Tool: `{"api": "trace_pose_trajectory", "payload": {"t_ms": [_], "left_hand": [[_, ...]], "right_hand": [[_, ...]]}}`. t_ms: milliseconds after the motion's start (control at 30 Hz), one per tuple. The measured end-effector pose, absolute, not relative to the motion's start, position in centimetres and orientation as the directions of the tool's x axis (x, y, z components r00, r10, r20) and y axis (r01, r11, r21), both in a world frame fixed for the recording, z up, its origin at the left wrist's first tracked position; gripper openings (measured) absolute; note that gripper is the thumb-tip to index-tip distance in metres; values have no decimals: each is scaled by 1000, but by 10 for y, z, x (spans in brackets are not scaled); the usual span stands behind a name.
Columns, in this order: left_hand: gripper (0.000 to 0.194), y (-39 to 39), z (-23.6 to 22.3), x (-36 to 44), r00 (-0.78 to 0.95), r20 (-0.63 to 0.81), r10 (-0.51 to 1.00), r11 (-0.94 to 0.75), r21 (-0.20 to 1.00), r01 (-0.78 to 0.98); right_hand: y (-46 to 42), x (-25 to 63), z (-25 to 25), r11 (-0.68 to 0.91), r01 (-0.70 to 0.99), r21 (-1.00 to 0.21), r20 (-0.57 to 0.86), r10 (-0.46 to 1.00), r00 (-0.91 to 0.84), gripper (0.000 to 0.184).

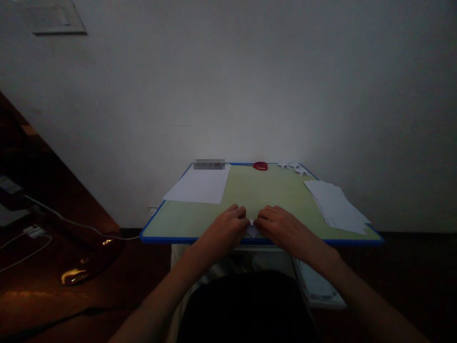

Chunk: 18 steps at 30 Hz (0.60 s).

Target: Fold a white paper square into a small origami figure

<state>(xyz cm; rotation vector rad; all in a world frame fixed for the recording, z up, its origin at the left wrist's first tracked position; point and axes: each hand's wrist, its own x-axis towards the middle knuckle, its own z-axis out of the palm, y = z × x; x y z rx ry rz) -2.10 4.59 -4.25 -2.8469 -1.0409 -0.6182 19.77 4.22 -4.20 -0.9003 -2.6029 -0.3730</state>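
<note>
Between my two hands, at the near edge of the green tabletop (264,190), is a small piece of folded white paper (253,230) with a pointed lower end. My left hand (230,226) grips it from the left, fingers curled and pressed together. From the right, my right hand (276,226) pinches the same paper with bent fingers. Both hands hide most of its sides, so the full folded shape cannot be made out.
White sheets (200,186) lie at the table's back left, a stack of paper (335,205) at the right. Red-handled scissors (260,166) and several small folded paper pieces (294,166) rest along the back edge by the wall (250,85). A white cable (78,223) hangs at left.
</note>
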Motion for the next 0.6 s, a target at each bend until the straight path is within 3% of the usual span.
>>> {"api": "trace_pose_trajectory", "payload": {"t_ms": [167,367,600], "left_hand": [[22,48,-35,-17,720,329,611,-782,110,613],[13,46,-41,-17,728,335,598,-771,-7,636],[18,52,-47,-29,749,351,562,-811,60,581]], "right_hand": [[45,198,-47,767,626,142,431,522,-736,17],[44,196,-53,741,659,125,434,557,-708,20],[47,197,-61,717,693,79,472,585,-659,23]]}}
